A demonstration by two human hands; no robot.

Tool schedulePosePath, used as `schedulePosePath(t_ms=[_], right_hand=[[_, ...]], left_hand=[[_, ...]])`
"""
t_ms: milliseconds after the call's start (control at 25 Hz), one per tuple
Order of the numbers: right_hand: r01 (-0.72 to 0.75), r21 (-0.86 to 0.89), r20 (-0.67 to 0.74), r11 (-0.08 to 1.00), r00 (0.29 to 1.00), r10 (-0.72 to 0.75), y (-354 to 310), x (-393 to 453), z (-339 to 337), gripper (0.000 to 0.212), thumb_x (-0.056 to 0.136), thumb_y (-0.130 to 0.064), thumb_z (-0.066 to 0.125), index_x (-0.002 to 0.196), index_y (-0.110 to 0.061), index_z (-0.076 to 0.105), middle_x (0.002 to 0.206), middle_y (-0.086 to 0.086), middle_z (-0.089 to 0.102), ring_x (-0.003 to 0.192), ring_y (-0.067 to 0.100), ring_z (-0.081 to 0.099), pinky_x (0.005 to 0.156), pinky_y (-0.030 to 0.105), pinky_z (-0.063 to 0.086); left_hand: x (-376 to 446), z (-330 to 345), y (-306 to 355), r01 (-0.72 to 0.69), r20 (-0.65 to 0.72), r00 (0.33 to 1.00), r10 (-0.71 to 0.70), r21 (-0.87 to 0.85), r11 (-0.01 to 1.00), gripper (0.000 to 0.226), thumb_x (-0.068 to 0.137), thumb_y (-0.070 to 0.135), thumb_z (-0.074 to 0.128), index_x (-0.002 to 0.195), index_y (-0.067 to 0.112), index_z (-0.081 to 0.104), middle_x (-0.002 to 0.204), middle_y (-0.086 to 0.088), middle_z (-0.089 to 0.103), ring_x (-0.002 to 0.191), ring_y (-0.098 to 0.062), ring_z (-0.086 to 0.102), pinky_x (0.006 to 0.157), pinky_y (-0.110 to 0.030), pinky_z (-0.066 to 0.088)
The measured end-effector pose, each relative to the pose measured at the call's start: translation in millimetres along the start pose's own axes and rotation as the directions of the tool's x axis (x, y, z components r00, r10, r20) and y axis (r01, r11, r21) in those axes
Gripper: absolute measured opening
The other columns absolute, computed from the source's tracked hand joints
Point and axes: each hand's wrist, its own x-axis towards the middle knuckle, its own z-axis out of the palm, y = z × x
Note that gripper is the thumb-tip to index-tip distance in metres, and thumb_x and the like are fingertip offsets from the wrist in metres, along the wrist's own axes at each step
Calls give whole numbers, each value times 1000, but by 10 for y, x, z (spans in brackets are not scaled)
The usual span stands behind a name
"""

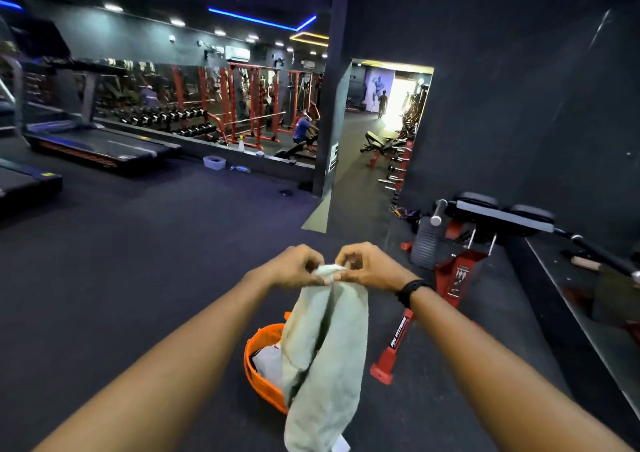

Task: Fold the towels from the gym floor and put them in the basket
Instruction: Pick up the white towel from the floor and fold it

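Now both hands, left hand (294,267) and right hand (369,267), pinch the top edge of a pale grey-green cloth towel (325,358) at frame centre, fingers clamped on it. It hangs over the round orange plastic basket (258,373) on the dark floor, lower centre.

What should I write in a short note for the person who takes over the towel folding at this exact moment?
Left hand: pinches the top edge of the pale green towel.
Right hand: pinches the same edge, close beside the left.
The towel hangs down lengthwise, doubled over, in front of the orange basket, which stands on the gym floor.
Done: something white already lies in the basket, probably a folded towel.
Left: finish folding this towel and put it in the basket. No other towels show on the floor in this view.
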Motion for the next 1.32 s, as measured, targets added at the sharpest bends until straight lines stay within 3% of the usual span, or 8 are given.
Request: schedulePosePath(t_ms=[320, 480, 600, 720, 920, 1120, 1240, 1320], right_hand=[[-180, -169, 245, 969, 945, 218, 834, 964, -200, 32, 78, -30, 77, 66, -5, 60, 58, -3, 48, 55, 9, 38, 53, 25, 30], [-269, -366, 214, 891, 907, 362, 1113, 1550, -136, 9, 74, -18, 73, 83, -18, 71, 78, -5, 65, 73, 8, 58, 71, 29, 50], [-416, -479, 142, 773, 832, 536, 1294, 1934, -134, 21, 75, -27, 70, 62, -17, 56, 65, -4, 53, 62, 12, 48, 56, 26, 40], [-507, -499, 91, 702, 776, 625, 1378, 2258, -239, 19, 74, -27, 71, 76, -9, 67, 70, -1, 56, 66, 13, 51, 54, 24, 38], [-417, 6, -10, 909, 909, 417, 1149, 3082, -213, 19, 75, -11, 76, 81, -12, 59, 73, 0, 62, 66, 18, 58, 61, 26, 44], [-243, 350, -113, 905, 948, 298, 938, 3493, -279, 23, 86, -12, 69, 96, 8, 62, 72, 10, 62, 63, 12, 56, 59, 18, 46], [-277, 364, -102, 889, 937, 333, 1133, 3430, -449, 8, 87, 2, 61, 80, -1, 65, 64, -4, 65, 59, 2, 59, 60, 17, 48], [-298, 347, -123, 889, 926, 358, 1267, 3399, -521, 10, 83, 0, 63, 75, -4, 66, 67, 0, 62, 64, 3, 55, 65, 21, 45]], left_hand=[[960, -966, -883, -5, -255, 967, 8, 10, 1000, 20, 83, 32, 71, 75, 15, 64, 73, 1, 65, 67, -7, 57, 66, -27, 45], [1624, -1303, -1323, -112, -260, 958, 121, 50, 992, 25, 85, 34, 68, 74, 13, 60, 72, -5, 64, 63, -11, 51, 61, -28, 39], [2060, -1625, -1734, -91, -231, 965, 127, 162, 983, 37, 82, 48, 67, 67, 19, 49, 66, 1, 55, 65, -17, 48, 59, -34, 36], [2363, -1850, -1982, -82, -192, 975, 116, 175, 981, 49, 71, 52, 76, 62, 18, 43, 59, 6, 46, 59, -14, 40, 56, -32, 29], [2928, -1984, -1874, -295, -161, 946, 281, -71, 953, 39, 68, 38, 84, 56, 22, 50, 55, 8, 44, 49, -2, 37, 50, -21, 26], [3209, -2096, -1884, -382, -33, 923, 383, 27, 924, 36, 63, 38, 85, 63, 19, 55, 59, 10, 48, 55, -4, 40, 51, -23, 29], [3285, -2296, -2246, -236, 230, 960, 157, 371, 898, 38, 63, 42, 85, 59, 20, 54, 56, 10, 49, 56, -9, 43, 54, -27, 32], [3316, -2337, -2509, -115, 253, 967, 20, 367, 923, 35, 69, 43, 81, 61, 19, 57, 57, 7, 50, 57, -13, 45, 56, -28, 33]])
